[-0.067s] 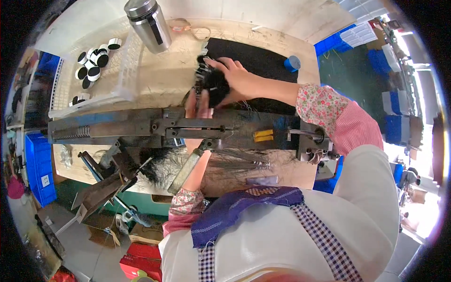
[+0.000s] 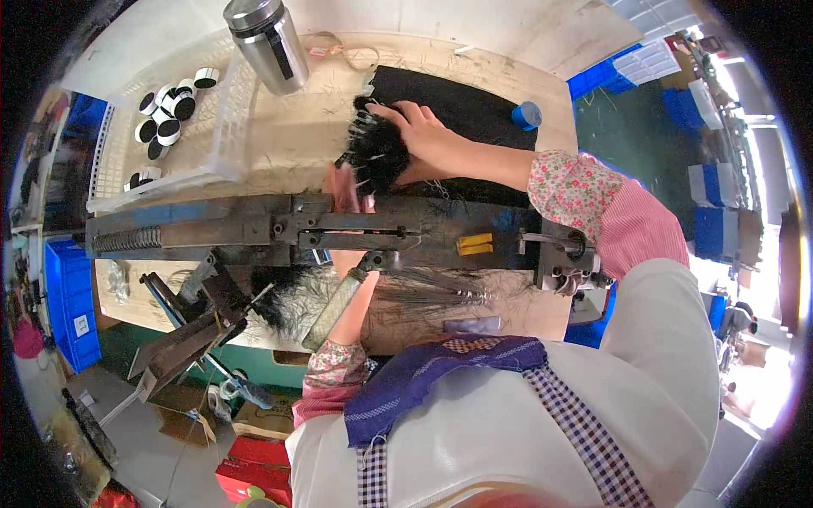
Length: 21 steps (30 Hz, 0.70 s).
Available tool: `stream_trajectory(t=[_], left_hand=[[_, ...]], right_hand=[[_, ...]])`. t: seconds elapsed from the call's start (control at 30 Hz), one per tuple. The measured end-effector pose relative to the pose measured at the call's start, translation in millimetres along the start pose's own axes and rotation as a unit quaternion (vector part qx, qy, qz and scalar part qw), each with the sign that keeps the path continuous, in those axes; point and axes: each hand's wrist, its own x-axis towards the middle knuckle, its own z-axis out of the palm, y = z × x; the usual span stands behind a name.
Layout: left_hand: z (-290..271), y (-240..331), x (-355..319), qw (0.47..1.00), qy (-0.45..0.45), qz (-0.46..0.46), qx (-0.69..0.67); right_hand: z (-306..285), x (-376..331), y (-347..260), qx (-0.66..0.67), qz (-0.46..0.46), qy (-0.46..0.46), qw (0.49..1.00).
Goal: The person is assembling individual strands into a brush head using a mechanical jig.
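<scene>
A bundle of black-bristled brushes (image 2: pixel 378 157) with several short silvery ends showing along its left side is held over the table, beyond a long metal machine beam. My right hand (image 2: pixel 415 131) curls round its far and right side, partly hidden by it. Low on its left side, my left hand (image 2: pixel 345 186) is raised with fingers stretched out and a little blurred, close to the silvery ends; whether it touches them I cannot tell. My left forearm passes beneath the metal beam (image 2: pixel 246 222). A black mat (image 2: pixel 474 110) lies behind the bundle.
A white plastic basket (image 2: pixel 227 127) with several black-and-white round pieces stands at the left, beside a steel flask (image 2: pixel 275 55). A blue spool (image 2: pixel 526 115) rests on the mat's right edge. Loose bristles and thin wires (image 2: pixel 432 292) lie nearer me, beside a metal lever (image 2: pixel 334 313).
The bundle has turned slightly, so more silvery ends show on its left side. My left hand has shifted a little left and down; my right hand keeps its grip.
</scene>
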Motion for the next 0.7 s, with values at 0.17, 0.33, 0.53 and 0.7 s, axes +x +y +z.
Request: stream_trajectory(t=[0.17, 0.33, 0.53, 0.7], left_hand=[[-15, -2, 0, 0.977, -0.073, 0.086, 0.182], [-19, -12, 0, 0.97, -0.041, 0.149, 0.187], [-23, -20, -2, 0.989, -0.049, 0.121, 0.063], [-15, -18, 2, 0.997, -0.013, 0.005, -0.078]], right_hand=[[-13, 7, -23, -0.063, 0.062, -0.074, 0.993], [15, 6, -5, -0.038, -0.022, 0.023, 0.999], [9, 15, 11, -0.034, -0.056, -0.006, 0.998], [-9, 19, 16, 0.049, -0.023, -0.041, 0.998]])
